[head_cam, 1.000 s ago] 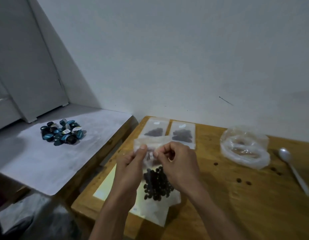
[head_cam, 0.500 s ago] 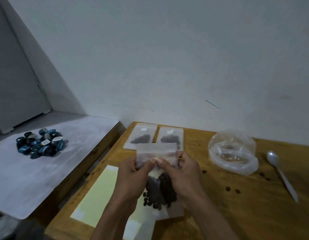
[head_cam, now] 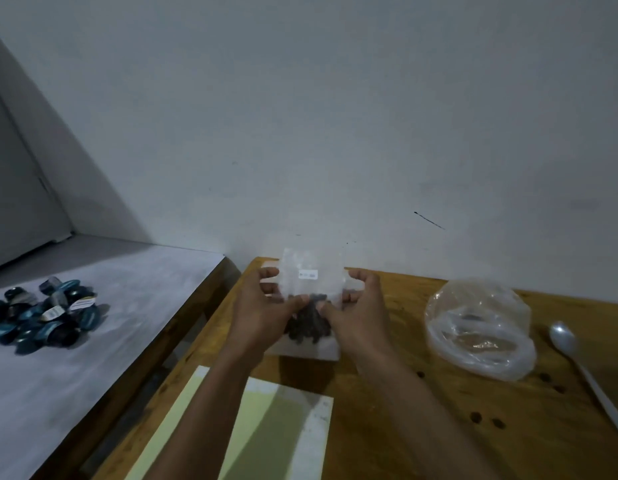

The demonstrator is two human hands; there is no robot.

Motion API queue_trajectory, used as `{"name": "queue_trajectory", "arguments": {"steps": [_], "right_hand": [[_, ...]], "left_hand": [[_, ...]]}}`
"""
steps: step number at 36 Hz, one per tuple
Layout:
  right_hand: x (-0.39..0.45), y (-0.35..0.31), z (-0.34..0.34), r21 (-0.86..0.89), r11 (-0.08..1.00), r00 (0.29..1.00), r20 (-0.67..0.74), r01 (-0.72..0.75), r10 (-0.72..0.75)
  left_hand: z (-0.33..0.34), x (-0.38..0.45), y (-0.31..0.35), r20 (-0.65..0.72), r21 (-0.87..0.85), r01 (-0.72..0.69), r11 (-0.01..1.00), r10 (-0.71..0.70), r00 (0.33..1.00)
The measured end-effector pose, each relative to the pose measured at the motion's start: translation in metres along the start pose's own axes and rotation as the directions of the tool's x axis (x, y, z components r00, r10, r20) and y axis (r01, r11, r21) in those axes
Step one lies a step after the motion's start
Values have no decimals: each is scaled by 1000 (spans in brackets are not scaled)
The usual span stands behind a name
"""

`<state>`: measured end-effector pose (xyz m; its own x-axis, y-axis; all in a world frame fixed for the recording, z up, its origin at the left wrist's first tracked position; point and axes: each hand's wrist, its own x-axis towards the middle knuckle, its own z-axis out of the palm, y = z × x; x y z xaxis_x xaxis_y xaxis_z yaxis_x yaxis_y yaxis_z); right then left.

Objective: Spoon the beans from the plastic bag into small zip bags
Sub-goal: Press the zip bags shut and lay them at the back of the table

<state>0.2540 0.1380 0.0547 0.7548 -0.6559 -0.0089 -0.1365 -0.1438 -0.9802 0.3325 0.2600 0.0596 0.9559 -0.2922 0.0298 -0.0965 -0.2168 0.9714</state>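
Observation:
A small clear zip bag (head_cam: 312, 277) with dark beans (head_cam: 307, 325) in its lower half is held upright over the far part of the wooden table (head_cam: 387, 427). My left hand (head_cam: 262, 310) grips its left edge and my right hand (head_cam: 358, 313) grips its right edge, thumbs on the front. The large clear plastic bag (head_cam: 479, 327) lies open to the right. A white plastic spoon (head_cam: 577, 362) lies beyond it near the right edge. The two filled bags seen earlier are hidden behind my hands.
A few loose beans (head_cam: 475, 416) lie scattered on the table at the right. A pale yellow sheet (head_cam: 259, 441) lies at the table's near edge. On the grey surface (head_cam: 93, 358) to the left sits a pile of blue-black capsules (head_cam: 44, 311).
Both hands have carried the bean-filled zip bag away from me toward the wall. They have spread from the bag's top middle out to its two side edges.

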Motion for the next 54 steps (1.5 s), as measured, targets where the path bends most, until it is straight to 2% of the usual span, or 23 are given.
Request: {"name": "queue_trajectory", "arguments": {"steps": [4,8,12,15,18,21,28,32,38,42,45,49,54], "right_hand": [[31,-8,14,-174,982,993,-81,72,-88],[57,-7,28,-313,946,991,-70,87,-115],[66,-3,34,-453,889,995,-48,57,-88],[64,7,38,-578,815,995,-43,47,-87],[60,14,39,-723,687,991,-39,63,-131],[57,16,36,-778,622,988,-13,88,-157],[48,19,30,-753,645,983,16,132,-183],[30,20,16,-648,746,979,-1,153,-202],[-35,26,-40,-510,837,974,8,200,-227],[-75,34,-98,-464,863,956,-100,200,-275],[-86,43,-145,-469,873,934,-233,135,-270],[-76,64,-199,-566,824,901,-373,-32,-221],[-47,91,-231,-754,650,934,-291,-92,-207]], "left_hand": [[1,31,-2,78,222,-74,972,58,995],[4,54,0,73,378,-124,917,104,992],[8,64,-2,127,502,-147,853,95,987],[10,63,-8,168,592,-172,788,88,982],[12,63,-14,161,644,-141,752,47,986],[13,66,-17,189,688,-171,706,53,981],[14,56,-15,227,713,-217,667,73,971],[16,37,-10,195,626,-230,745,136,971],[37,-16,4,248,508,-341,791,245,937],[66,-55,7,293,447,-362,818,248,923],[90,-81,4,365,421,-322,848,167,916],[118,-107,-2,382,450,-262,854,81,920],[131,-119,-14,325,496,-247,832,86,942]]}}
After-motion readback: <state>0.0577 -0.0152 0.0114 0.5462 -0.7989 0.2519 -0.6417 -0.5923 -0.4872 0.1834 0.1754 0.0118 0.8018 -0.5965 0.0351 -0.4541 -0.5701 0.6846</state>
